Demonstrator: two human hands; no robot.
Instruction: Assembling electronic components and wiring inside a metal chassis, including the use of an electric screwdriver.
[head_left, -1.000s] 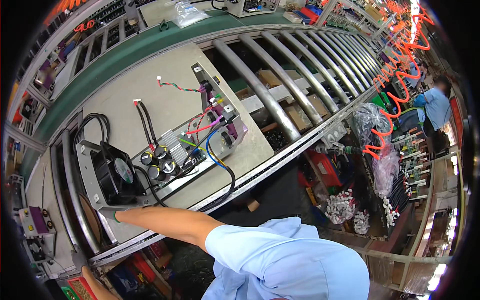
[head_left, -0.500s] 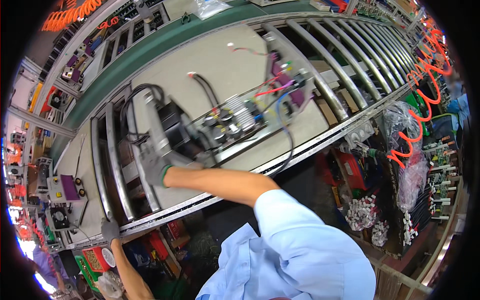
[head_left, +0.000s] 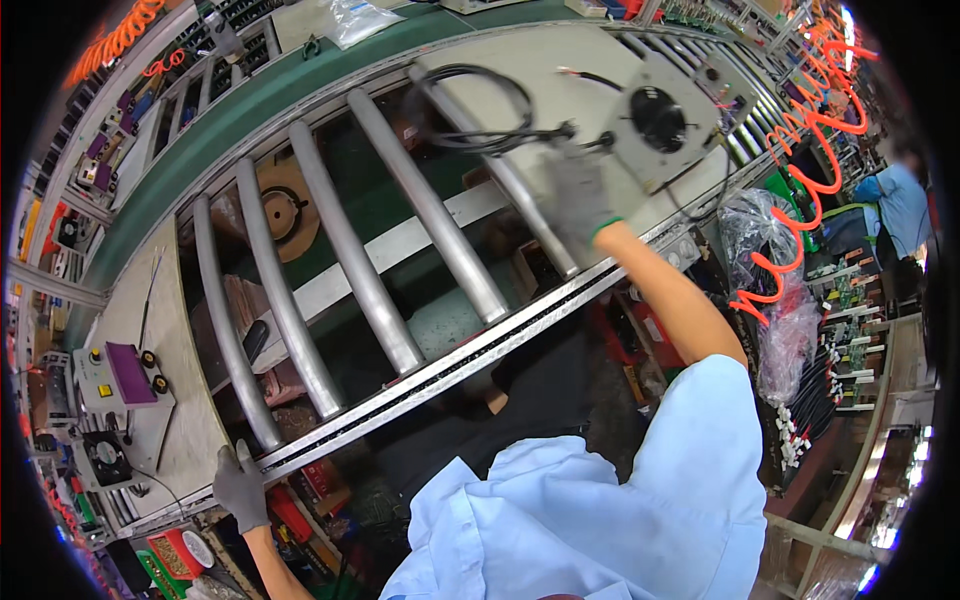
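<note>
My right hand, in a grey glove and smeared by motion, is at the left end of a pale board on the roller conveyor. Just beyond it stands a grey metal unit with a round black fan. A coiled black cable hangs over the board's left edge, its plug end near my fingers. My gloved left hand is at the near corner of another pale board, fingers closed over its edge. On that board sits a second unit with a purple heat-sink-like block and a fan.
Bare steel rollers lie between the two boards, with a cable reel below them. A metal rail runs along the near side. Orange coiled hoses hang at the right by plastic-wrapped parts. Another person is at far right.
The board with its fan unit and cable has slid right along the rollers, my right hand moving with it. More rollers are uncovered. My left hand has shifted onto the left board's corner.
</note>
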